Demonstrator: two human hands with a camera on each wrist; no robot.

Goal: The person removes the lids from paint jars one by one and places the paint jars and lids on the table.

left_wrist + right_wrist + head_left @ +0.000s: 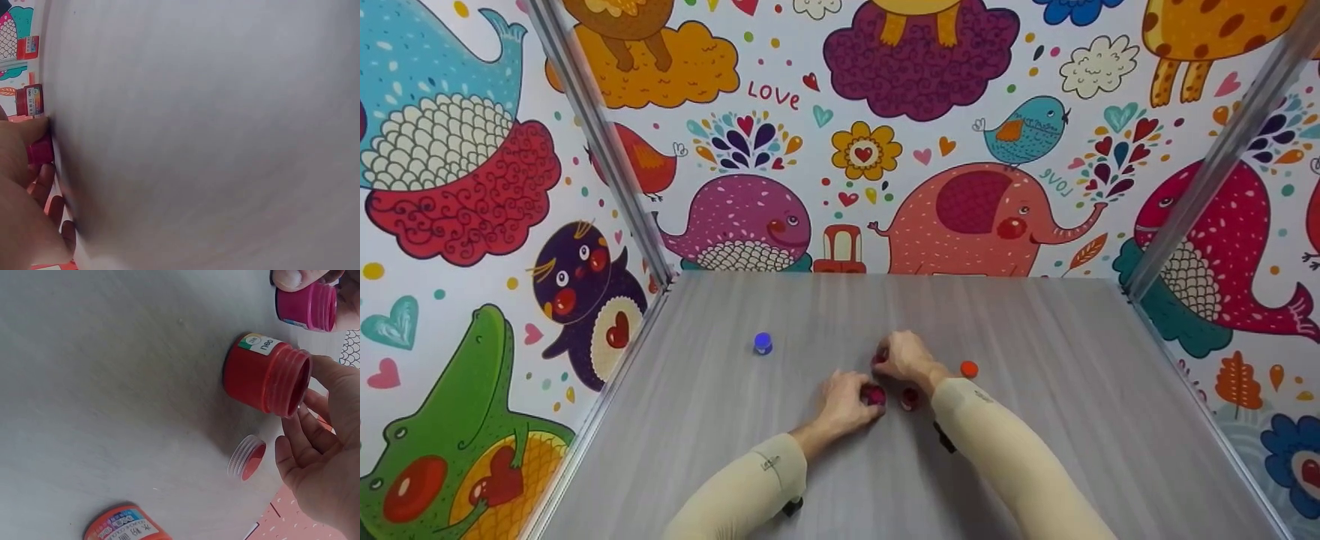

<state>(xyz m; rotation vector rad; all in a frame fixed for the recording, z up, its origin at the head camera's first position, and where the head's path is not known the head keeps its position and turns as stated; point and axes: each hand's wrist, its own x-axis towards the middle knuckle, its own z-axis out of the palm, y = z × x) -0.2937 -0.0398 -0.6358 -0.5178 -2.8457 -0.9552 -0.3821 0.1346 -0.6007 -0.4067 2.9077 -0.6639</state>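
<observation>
My left hand (846, 403) grips a magenta paint jar (306, 306) between thumb and fingers, low over the table. My right hand (911, 356) is farther back, its fingertips round a small dark red thing (879, 355) whose kind I cannot make out. In the right wrist view, a red paint jar (253, 377) with a bare threaded neck stands in front of the right hand's curled fingers and hides part of them. Beside this jar lies a small clear ribbed cap (247, 458) with red inside.
An orange paint jar (969, 369) stands to the right of the right wrist. Off to the left is a blue paint jar (763, 343). The grey table (720, 420) meets cartoon-printed walls (840, 195) at the back and both sides, with metal posts (622, 150) at the corners.
</observation>
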